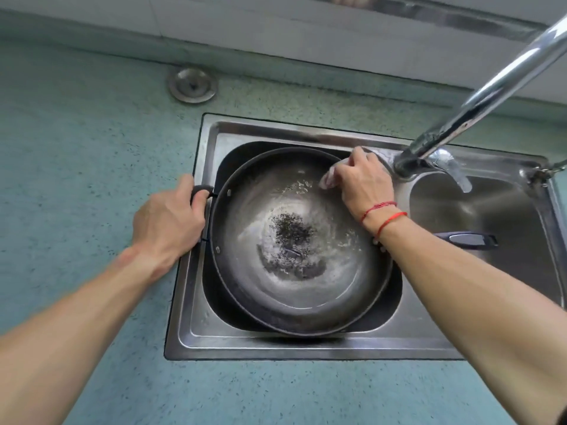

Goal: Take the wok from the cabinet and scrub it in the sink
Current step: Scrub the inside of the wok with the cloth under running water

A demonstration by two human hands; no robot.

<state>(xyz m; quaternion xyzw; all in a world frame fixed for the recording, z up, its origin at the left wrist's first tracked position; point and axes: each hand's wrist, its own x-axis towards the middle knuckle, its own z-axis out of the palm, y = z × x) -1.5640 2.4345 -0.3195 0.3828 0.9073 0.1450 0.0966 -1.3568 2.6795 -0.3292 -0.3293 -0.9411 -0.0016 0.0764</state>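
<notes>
A large dark wok (294,289) lies in the left basin of the steel sink (196,332), with water and dark specks pooled in its middle. My left hand (168,222) grips the wok's small black side handle (201,190) at the sink's left rim. My right hand (362,179) holds a pale cloth (326,179) pressed against the wok's inner wall at the upper right. The wok's long black handle (469,239) reaches over the right basin.
A chrome faucet (478,96) arches over from the right, its base (408,165) just beside my right hand. The right basin (478,210) holds only the wok's long handle. A round metal cap (192,85) sits in the teal speckled countertop (76,148) behind the sink.
</notes>
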